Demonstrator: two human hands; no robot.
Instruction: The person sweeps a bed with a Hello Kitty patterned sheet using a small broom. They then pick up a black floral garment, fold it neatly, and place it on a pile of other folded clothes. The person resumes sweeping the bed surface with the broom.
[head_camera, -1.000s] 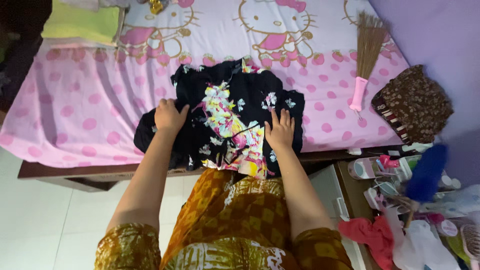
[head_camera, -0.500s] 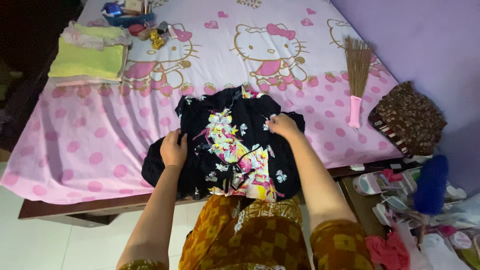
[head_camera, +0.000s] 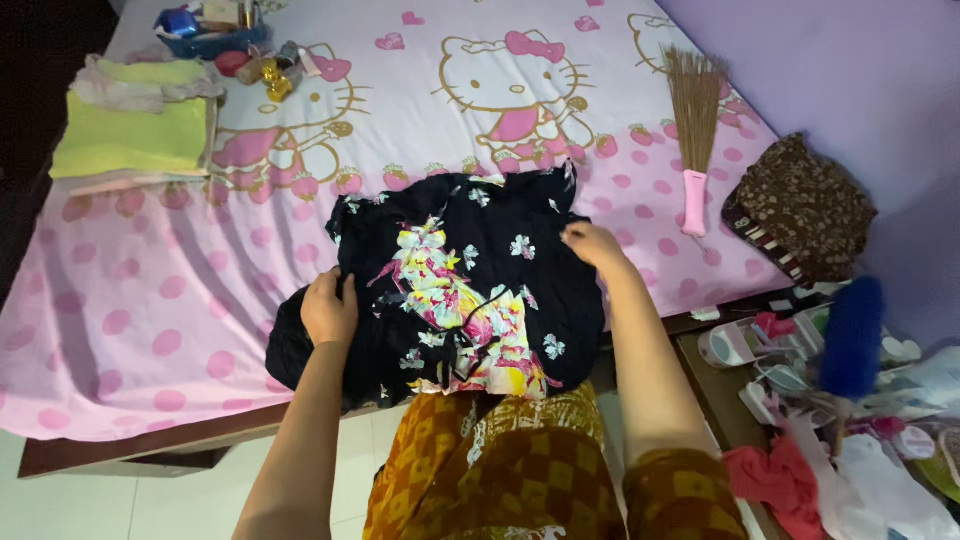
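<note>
So both hands grip the black floral garment (head_camera: 470, 290): left hand (head_camera: 328, 310) and right hand (head_camera: 592, 243) pinch its edges; pink-handled broom (head_camera: 691, 120) lies beyond right fingertips.

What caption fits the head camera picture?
Left hand and right hand grip a black floral garment on a pink cartoon-cat bedsheet.

Few packages are being shown; no screens or signs are being seen.
A crinkled white plastic bag (head_camera: 880, 490) is being seen at the lower right on the cluttered side table (head_camera: 715, 385), and an oval white-and-pink pack (head_camera: 735, 343) is lying near that table's far edge. At the top left of the bed (head_camera: 150, 300), small gold-wrapped items (head_camera: 268, 78) are being kept just beside a blue box (head_camera: 205, 40) holding a shiny blue packet (head_camera: 180, 20). Labels are being left untold, too small.
</note>
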